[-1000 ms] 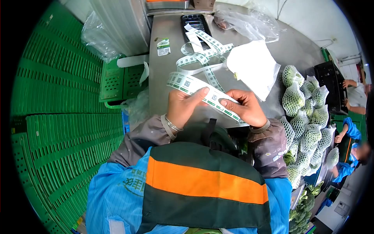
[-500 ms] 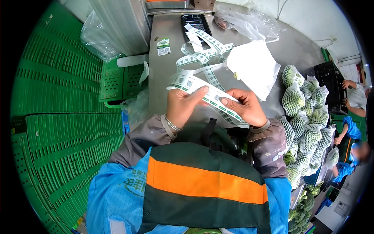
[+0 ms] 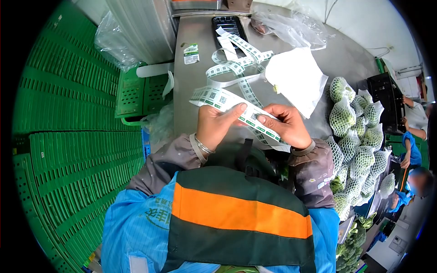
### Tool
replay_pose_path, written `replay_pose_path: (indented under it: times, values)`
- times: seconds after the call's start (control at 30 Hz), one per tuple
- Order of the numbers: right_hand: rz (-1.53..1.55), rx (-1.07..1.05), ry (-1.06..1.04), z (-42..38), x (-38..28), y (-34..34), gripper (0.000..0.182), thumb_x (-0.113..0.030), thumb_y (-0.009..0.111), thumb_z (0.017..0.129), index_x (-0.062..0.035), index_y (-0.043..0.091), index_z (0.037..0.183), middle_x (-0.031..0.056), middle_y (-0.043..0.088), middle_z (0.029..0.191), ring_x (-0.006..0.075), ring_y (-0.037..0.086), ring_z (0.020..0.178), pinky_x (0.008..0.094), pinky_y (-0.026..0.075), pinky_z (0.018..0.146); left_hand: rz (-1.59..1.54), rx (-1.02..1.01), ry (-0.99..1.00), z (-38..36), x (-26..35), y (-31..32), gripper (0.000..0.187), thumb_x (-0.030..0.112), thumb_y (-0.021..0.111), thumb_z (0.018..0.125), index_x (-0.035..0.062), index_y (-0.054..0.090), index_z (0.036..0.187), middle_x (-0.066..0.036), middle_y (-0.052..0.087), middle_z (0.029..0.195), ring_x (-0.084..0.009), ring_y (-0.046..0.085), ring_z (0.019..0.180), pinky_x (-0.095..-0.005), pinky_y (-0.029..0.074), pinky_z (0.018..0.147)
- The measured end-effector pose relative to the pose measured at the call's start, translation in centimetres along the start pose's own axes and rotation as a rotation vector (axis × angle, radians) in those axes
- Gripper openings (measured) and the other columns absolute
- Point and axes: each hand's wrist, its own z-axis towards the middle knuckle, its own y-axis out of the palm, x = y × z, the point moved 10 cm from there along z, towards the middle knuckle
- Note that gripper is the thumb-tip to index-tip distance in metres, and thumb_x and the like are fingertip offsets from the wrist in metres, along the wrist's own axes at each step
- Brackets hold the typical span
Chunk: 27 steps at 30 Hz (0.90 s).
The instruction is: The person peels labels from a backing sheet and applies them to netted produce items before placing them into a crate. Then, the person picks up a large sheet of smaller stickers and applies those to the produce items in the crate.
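Observation:
A long strip of white labels (image 3: 217, 98) with green print and square codes runs between my two hands. My left hand (image 3: 216, 126) pinches it with the thumb on top. Close beside it, my right hand (image 3: 290, 125) is closed on the same strip, thumb pressed over a label. The strip's other end curls in loops on the metal table (image 3: 193, 34) in front of me. A white sheet of paper (image 3: 296, 77) lies just beyond my right hand. A single green-and-white label (image 3: 191, 54) is on the table at the left.
Netted green vegetables (image 3: 359, 150) are piled to the right, with broccoli (image 3: 353, 245) nearer. A black tray (image 3: 229, 32) and clear plastic bags (image 3: 300, 27) lie at the back. Green crates (image 3: 73, 168) are stacked left. A black crate (image 3: 386, 102) and co-workers (image 3: 412, 150) are far right.
My left hand has shifted slightly right along the strip, and the strip's free part at the left has moved outward. On the right, a co-worker's arms have moved.

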Motion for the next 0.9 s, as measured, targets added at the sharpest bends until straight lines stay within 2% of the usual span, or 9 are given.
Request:
replay_pose_path:
  times: [0.3, 0.53, 0.73, 0.83, 0.9]
  values:
    - [0.151, 0.032, -0.096, 0.7, -1.0, 0.6, 0.018, -0.013, 0.061, 0.087, 0.0027, 0.060, 0.095, 0.0000, 0.060, 0.079, 0.0039, 0.052, 0.072, 0.0197, 0.042, 0.062, 0.046, -0.029, 0.026, -0.1, 0.2, 0.3, 0.016, 0.010, 0.063, 0.084, -0.0050, 0.063, 0.091, -0.009, 0.066, 0.079, -0.0123, 0.063, 0.064, -0.0215, 0.049, 0.053]
    - [0.160, 0.039, -0.084, 0.8, -0.7, 0.6, 0.015, -0.011, 0.060, 0.087, 0.0028, 0.060, 0.094, 0.0001, 0.061, 0.080, 0.0041, 0.052, 0.072, 0.0198, 0.042, 0.064, 0.044, -0.035, 0.015, 0.0, 0.5, 0.1, 0.015, 0.008, 0.062, 0.084, -0.0044, 0.063, 0.091, -0.010, 0.066, 0.079, -0.0153, 0.064, 0.064, -0.0234, 0.050, 0.054]
    - [0.177, 0.075, -0.120, 1.0, -1.5, 0.3, 0.014, -0.009, 0.060, 0.087, 0.0026, 0.061, 0.094, 0.0003, 0.061, 0.080, 0.0045, 0.053, 0.073, 0.0198, 0.043, 0.065, 0.004, -0.037, 0.005, 0.7, 1.4, 0.4, 0.020, 0.012, 0.062, 0.084, -0.0063, 0.063, 0.091, -0.010, 0.066, 0.078, -0.0132, 0.063, 0.061, -0.0211, 0.049, 0.052]
    - [0.217, 0.120, -0.165, 1.1, -2.6, -0.5, 0.013, -0.009, 0.061, 0.086, 0.0021, 0.061, 0.094, 0.0002, 0.062, 0.080, 0.0044, 0.053, 0.072, 0.0197, 0.042, 0.065, -0.028, -0.081, -0.109, 1.3, 1.5, 1.1, 0.023, 0.016, 0.061, 0.085, -0.0069, 0.063, 0.088, -0.010, 0.066, 0.074, -0.0135, 0.063, 0.060, -0.0214, 0.049, 0.051]
    - [0.253, 0.162, -0.189, 1.0, -3.2, -1.3, 0.013, -0.008, 0.062, 0.085, 0.0018, 0.061, 0.093, 0.0001, 0.062, 0.079, 0.0042, 0.052, 0.072, 0.0195, 0.042, 0.065, 0.158, -0.088, -0.310, 1.5, 1.0, -0.1, 0.023, 0.017, 0.060, 0.087, -0.0057, 0.064, 0.084, -0.011, 0.065, 0.074, -0.0152, 0.063, 0.059, -0.0227, 0.050, 0.052]
